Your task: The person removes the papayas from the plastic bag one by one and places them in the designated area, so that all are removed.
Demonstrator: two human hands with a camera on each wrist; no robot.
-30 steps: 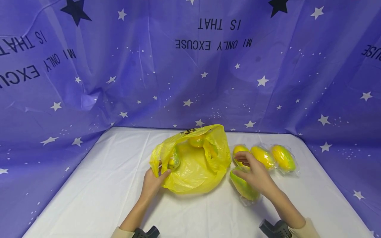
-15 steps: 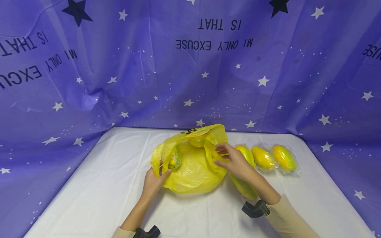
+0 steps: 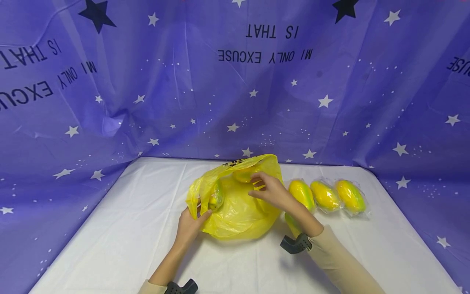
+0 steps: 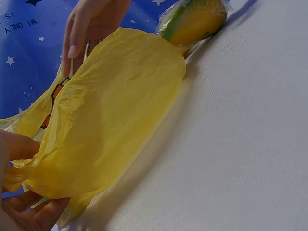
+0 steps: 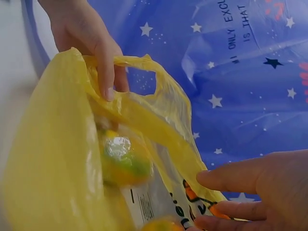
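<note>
The left hand [image 3: 189,226] pinches one yellow bag [image 3: 235,204] by its handle. The right hand [image 3: 271,191], fingers loosely spread and holding nothing, reaches over the bag's mouth. Four wrapped mangoes [image 3: 324,195] lie just right of it; more show inside the bag.

Both bare forearms reach forward from the near edge, hands near each other at mid-scene.

The left hand [image 3: 189,226] has its thumb and curled fingers [image 5: 107,72] pinched together in a grip, wrist straight. The right hand [image 3: 269,191] is extended farther, fingers [image 5: 236,177] nearly straight and slightly spread, its beige-sleeved forearm angling in from the near right.
</note>
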